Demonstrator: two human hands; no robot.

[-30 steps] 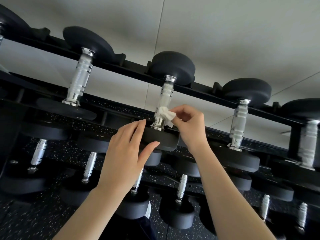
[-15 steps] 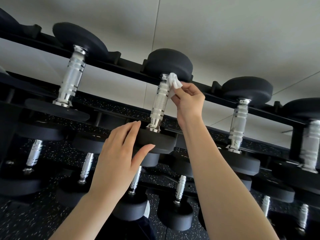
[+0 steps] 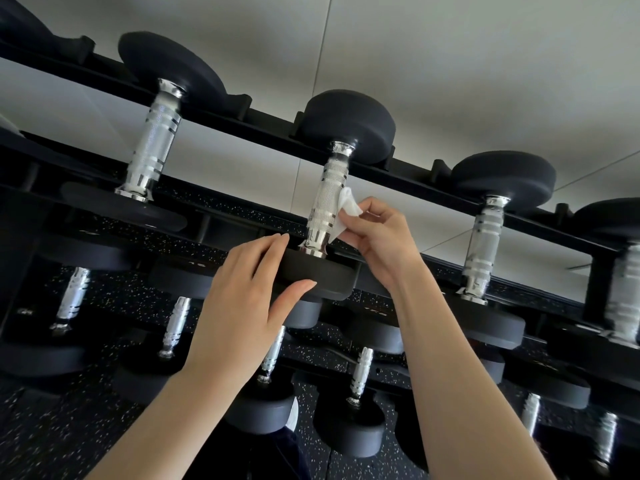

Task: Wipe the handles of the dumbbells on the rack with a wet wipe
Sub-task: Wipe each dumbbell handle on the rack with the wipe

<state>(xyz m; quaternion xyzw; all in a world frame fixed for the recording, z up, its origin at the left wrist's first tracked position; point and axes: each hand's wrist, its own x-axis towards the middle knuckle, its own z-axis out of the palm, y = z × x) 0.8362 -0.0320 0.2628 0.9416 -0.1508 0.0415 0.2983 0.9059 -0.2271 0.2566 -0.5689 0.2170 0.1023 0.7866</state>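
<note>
Pinches a crumpled white wet wipe in the right hand against the lower chrome handle of a dumbbell on the top rack rail, laying the left hand, fingers straight, on its near black head.

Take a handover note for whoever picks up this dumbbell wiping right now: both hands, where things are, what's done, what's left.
Right hand pinches the wet wipe against the right side of the middle top-row handle.
Left hand rests on that dumbbell's near head, fingers straight.
Done: this handle is mid-wipe; which others are finished cannot be told.
Left: finish it, then the remaining handles on the rack.
</note>
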